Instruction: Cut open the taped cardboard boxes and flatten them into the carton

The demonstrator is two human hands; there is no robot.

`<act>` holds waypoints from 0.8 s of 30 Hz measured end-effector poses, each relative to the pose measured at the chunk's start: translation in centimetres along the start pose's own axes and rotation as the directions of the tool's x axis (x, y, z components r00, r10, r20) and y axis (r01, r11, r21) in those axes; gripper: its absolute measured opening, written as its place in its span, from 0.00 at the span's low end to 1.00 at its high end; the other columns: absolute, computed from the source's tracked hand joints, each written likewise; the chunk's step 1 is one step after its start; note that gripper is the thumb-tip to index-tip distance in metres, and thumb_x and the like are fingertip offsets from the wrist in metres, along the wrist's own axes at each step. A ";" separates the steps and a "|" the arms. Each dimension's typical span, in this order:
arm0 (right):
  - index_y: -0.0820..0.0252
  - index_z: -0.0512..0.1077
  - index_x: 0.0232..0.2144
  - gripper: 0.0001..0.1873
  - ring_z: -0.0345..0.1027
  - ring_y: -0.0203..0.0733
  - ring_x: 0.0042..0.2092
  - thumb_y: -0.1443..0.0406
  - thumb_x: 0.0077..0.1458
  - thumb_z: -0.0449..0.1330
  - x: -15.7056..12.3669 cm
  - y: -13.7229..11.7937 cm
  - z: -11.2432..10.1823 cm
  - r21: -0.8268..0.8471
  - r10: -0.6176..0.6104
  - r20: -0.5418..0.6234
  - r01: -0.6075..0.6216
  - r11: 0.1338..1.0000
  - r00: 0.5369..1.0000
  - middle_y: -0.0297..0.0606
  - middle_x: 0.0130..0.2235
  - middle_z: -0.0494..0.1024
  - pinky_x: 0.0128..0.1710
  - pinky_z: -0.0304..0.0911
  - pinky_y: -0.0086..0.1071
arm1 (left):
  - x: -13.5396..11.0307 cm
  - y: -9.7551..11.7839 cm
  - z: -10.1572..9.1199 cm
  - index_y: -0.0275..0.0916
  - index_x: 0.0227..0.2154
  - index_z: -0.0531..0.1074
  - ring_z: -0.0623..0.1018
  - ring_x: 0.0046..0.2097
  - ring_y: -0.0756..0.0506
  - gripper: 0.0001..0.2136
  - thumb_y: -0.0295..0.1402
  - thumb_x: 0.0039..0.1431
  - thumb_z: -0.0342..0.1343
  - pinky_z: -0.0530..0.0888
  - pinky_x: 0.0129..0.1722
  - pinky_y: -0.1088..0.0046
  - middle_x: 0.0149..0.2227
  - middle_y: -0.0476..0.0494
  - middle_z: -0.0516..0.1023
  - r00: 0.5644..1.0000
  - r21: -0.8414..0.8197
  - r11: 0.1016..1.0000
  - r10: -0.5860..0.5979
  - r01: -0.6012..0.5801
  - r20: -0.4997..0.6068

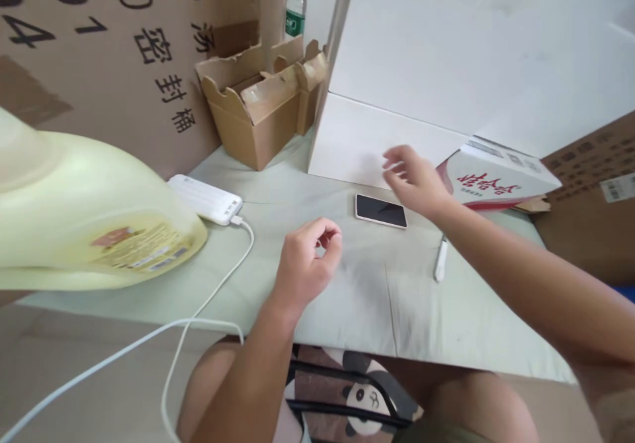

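Above the green-covered table, my left hand (308, 258) is loosely curled, thumb and index finger rounded together with nothing visible inside. My right hand (409, 177) is raised farther back, slightly blurred, its fingers bent and apart with nothing in them. A smartphone (381, 211) with a dark screen and pale edge lies flat just below the right hand, apart from it. Partly covered by my right forearm, a slim white-handled tool (440, 263) rests on the table; its kind is not clear. Behind that forearm sits a white box with red lettering (489, 178).
At left, a large yellow bottle (99, 211) stands before a white power bank (206, 198) with a plugged-in white cable (225, 278). Open cardboard boxes (270, 116), a plastic bottle (296, 6) and a white panel (377, 132) line the back. Large cartons (114, 66) flank the table.
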State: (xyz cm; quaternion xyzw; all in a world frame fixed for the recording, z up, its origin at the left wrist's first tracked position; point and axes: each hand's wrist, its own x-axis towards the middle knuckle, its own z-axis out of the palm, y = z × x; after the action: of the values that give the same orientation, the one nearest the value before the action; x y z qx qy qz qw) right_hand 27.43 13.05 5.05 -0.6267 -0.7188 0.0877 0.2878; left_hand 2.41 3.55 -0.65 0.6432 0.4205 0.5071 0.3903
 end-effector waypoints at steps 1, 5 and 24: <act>0.55 0.73 0.51 0.20 0.76 0.46 0.37 0.66 0.55 0.61 1.6 -2.1 2.0 0.019 -0.122 0.037 0.121 0.992 0.992 0.43 0.48 0.81 0.41 0.76 0.44 | 0.1 0.0 -0.2 0.41 0.27 0.71 0.74 0.30 0.48 0.08 0.33 0.61 0.52 0.71 0.32 0.72 0.26 0.49 0.77 0.999 -0.016 1.000 0.018 -0.018 -0.026; 0.55 0.74 0.51 0.18 0.77 0.48 0.52 0.68 0.58 0.60 8.2 -9.9 9.7 0.077 -0.444 0.093 0.438 0.896 0.891 0.45 0.60 0.74 0.51 0.76 0.43 | 0.5 0.2 -0.9 0.41 0.26 0.70 0.72 0.28 0.50 0.07 0.31 0.60 0.52 0.71 0.32 0.73 0.24 0.51 0.73 0.988 -0.067 0.996 0.045 -0.056 -0.148; 0.57 0.78 0.47 0.15 0.79 0.47 0.52 0.60 0.67 0.54 1.0 -9.4 7.5 0.312 -0.423 0.037 0.391 0.866 0.905 0.46 0.63 0.76 0.49 0.79 0.41 | -0.3 -0.1 -2.7 0.42 0.39 0.75 0.77 0.42 0.45 0.05 0.29 0.66 0.55 0.75 0.49 0.64 0.38 0.46 0.78 0.717 0.195 0.926 0.374 -0.323 -0.588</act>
State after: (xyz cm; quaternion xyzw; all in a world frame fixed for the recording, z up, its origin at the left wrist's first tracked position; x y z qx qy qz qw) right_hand 15.48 13.90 3.72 -0.4048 -0.8274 0.1647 0.3528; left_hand -0.30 3.47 -0.36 0.5246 0.4150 0.7361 0.1037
